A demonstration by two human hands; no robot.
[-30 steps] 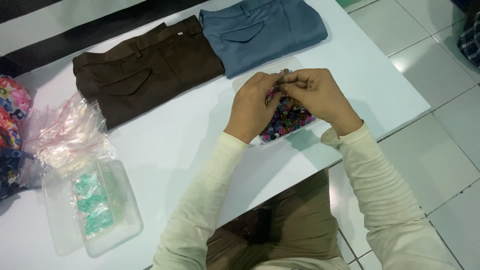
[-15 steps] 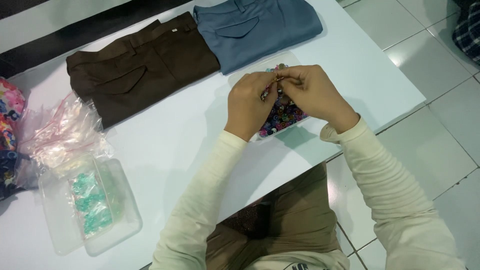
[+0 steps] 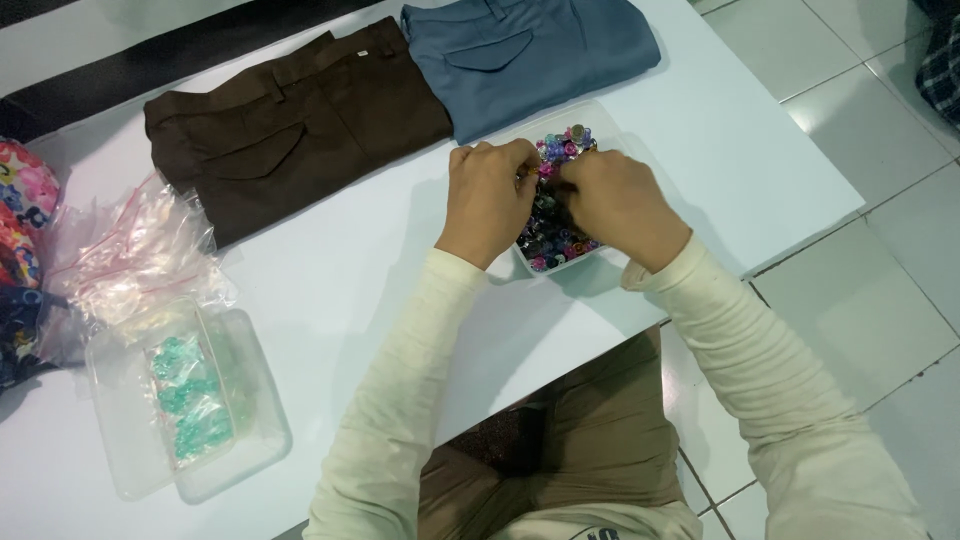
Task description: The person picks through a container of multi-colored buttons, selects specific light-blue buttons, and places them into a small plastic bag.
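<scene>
Both hands meet over a shallow white tray (image 3: pixel 612 262) heaped with small coloured beads (image 3: pixel 556 228) on the table (image 3: pixel 340 280). The left hand (image 3: pixel 487 200) and right hand (image 3: pixel 612 200) pinch a tiny pink bead (image 3: pixel 545 171) between their fingers, just above the heap. This looks like fitting or separating a piece; the next move calls for a fine, steady fingertip grip.

A white table (image 3: pixel 330 280) carries folded brown trousers (image 3: pixel 290 125) and folded blue trousers (image 3: pixel 530 55) side by side at its far edge, a tray of coloured beads (image 3: pixel 560 235) right of centre, crumpled clear bags (image 3: pixel 130 255) at left, and a clear container (image 3: pixel 185 405) near left.
</scene>
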